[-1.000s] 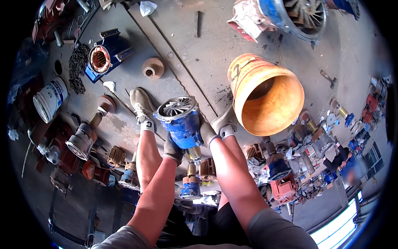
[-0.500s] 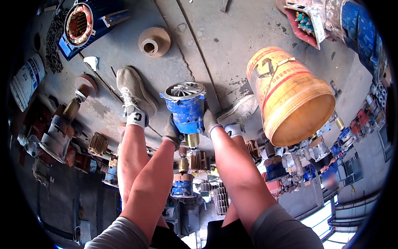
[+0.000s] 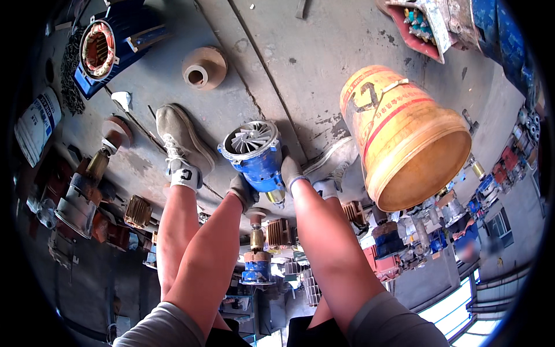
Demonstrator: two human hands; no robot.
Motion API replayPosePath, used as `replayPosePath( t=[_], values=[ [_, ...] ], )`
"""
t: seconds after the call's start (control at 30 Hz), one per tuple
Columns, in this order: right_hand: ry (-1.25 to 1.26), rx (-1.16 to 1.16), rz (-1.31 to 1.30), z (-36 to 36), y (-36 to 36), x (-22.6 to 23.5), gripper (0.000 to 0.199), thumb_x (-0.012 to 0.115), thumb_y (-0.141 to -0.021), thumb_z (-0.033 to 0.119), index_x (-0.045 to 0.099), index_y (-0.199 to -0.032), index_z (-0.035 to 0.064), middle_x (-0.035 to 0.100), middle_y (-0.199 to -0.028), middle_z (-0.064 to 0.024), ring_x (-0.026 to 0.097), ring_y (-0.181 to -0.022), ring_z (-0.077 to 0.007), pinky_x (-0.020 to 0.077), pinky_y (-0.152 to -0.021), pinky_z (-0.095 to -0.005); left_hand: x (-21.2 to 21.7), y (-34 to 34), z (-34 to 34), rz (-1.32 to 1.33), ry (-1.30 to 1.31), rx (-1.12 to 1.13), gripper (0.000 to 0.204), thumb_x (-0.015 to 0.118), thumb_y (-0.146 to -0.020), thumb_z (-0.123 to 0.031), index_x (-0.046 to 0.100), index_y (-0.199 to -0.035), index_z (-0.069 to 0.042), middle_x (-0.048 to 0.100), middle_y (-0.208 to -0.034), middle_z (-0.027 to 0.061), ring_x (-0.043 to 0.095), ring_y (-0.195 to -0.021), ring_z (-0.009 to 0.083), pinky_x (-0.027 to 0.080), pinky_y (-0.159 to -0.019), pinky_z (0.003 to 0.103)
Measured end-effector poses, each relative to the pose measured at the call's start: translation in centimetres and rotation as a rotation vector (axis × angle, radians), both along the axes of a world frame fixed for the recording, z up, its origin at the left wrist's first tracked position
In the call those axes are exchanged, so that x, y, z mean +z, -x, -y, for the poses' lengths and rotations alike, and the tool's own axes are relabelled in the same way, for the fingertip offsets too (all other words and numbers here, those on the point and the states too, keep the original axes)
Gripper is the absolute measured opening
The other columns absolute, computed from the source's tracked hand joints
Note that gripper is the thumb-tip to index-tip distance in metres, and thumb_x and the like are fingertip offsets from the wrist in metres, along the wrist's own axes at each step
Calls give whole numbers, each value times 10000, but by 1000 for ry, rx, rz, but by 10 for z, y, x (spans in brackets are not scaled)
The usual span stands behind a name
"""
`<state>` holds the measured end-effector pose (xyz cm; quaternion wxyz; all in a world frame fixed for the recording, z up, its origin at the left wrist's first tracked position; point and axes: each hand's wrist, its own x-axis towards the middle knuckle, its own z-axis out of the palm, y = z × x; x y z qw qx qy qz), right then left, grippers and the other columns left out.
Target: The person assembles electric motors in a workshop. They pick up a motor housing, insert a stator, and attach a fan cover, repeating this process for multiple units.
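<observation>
Between my feet, a blue cast housing (image 3: 261, 165) is gripped from both sides. Its round open top shows a ring of radial silver blades (image 3: 252, 137), and a brass-coloured shaft end (image 3: 274, 198) sticks out below. My left hand (image 3: 243, 192), in a grey glove, is closed around the lower left side. My right hand (image 3: 291, 169), gloved too, presses against the right side, fingers partly hidden behind the housing. The housing leans, its top toward the left. Behind it on the floor lies a rusty flanged hub (image 3: 205, 68) with a central bore.
An orange-yellow bucket (image 3: 404, 133) lies tipped at the right. At the far left sits a blue motor casing (image 3: 115, 52) with exposed windings, near a white bucket (image 3: 38, 126). Several motors and rotors (image 3: 78, 199) crowd the nearer floor. A large blue machine (image 3: 497, 34) stands far right.
The housing has tilted, its top swinging left and its shaft end right. Both hands keep their hold and move with it. The view has shifted slightly.
</observation>
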<state>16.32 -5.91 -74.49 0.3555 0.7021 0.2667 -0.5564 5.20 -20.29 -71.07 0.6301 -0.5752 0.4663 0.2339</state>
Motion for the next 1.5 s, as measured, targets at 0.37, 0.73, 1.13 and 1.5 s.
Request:
replayPosePath(
  t=[0.37,0.73,1.13,1.5],
  values=[
    [-3,185,-67,-18,-1,2,804,196,-1070,618,621,-1350,-4,569,-1423,-310,498,-1367,-481,401,-1151,-477,-45,-16,28,92,107,140,292,479,-1018,-515,529,-831,-297,537,-696,-93,530,-644,127,389,-515,340],
    [49,64,116,51,20,6,769,277,-1052,581,650,-1296,-46,596,-1369,-338,555,-1328,-453,438,-1119,-491,-25,16,64,-249,36,302,234,545,-1060,-328,655,-1104,-126,724,-1108,64,669,-1040,245,564,-956,416],
    [-11,186,-39,28,32,47,601,467,-1004,547,654,-1323,74,638,-1349,-259,616,-1262,-415,501,-1040,-462,9,48,52,-375,150,45,447,564,-1026,-567,689,-1168,-163,727,-1165,46,655,-1085,244,523,-961,410],
    [-263,175,-240,-63,73,108,657,701,-880,586,699,-1151,-13,747,-1122,-223,706,-1082,-375,534,-933,-426,107,211,-23,-879,163,44,798,668,-914,-697,605,-1328,-18,641,-1050,69,647,-938,224,523,-939,408]
  ],
)
